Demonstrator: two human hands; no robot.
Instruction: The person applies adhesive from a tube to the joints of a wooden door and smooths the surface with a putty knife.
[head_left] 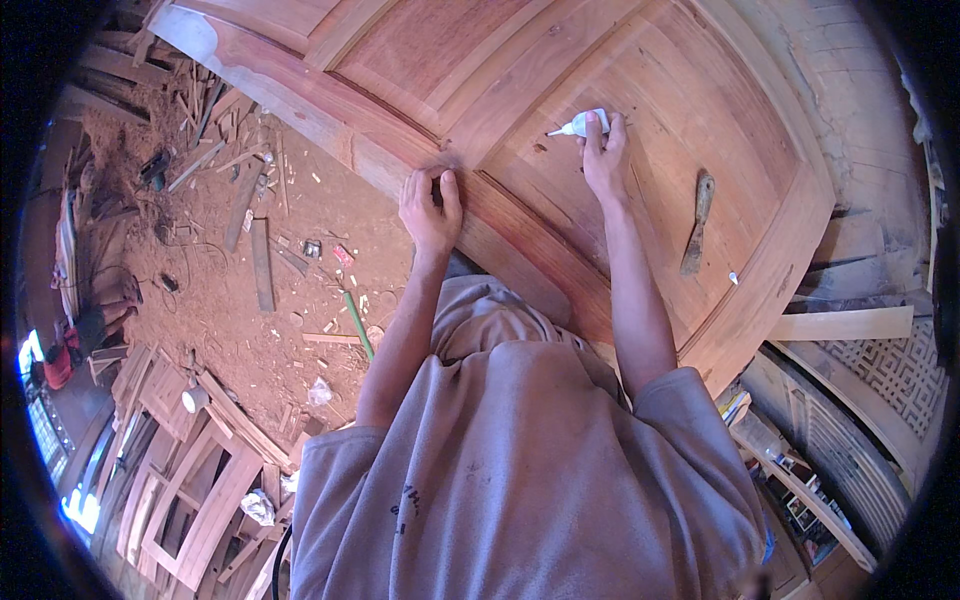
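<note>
Presently, from the grip outward:

Right hand (604, 158): grip clamped on a small white bottle (590, 122), thumb and fingers around its body. Bottle held tilted, its nozzle (558, 131) pointing to the left. Location: above a recessed panel (650, 100) of a large wooden door (510, 108). Contact between nozzle and wood: cannot be told from this angle.

Left hand (432, 212): grip empty as far as visible, thumb and curled fingers apart, at the near edge of the door. Whether it presses on the wood or only lies against it is not clear.

Step in hand, as judged: placing the bottle over the panel, close to a small dark mark (540, 148) just below the nozzle. Next move, as judged: calls for a steady wrist, the nozzle angled down to the chosen spot and a light, controlled squeeze, with the left hand free to brace the door.

On the door, right of the right forearm: one knife, broad-bladed (697, 225), lying flat, handle away from the wearer. Near its blade: one small white piece (733, 278), cap-like, apart from the bottle.

Beyond the door, left: floor (330, 195) strewn with shavings and offcuts; one green rod (358, 325); wooden frames (205, 500), stacked, lower left.

Beyond the door, right: one pale plank (845, 324); one lattice board (885, 372), patterned with cut-outs.
</note>
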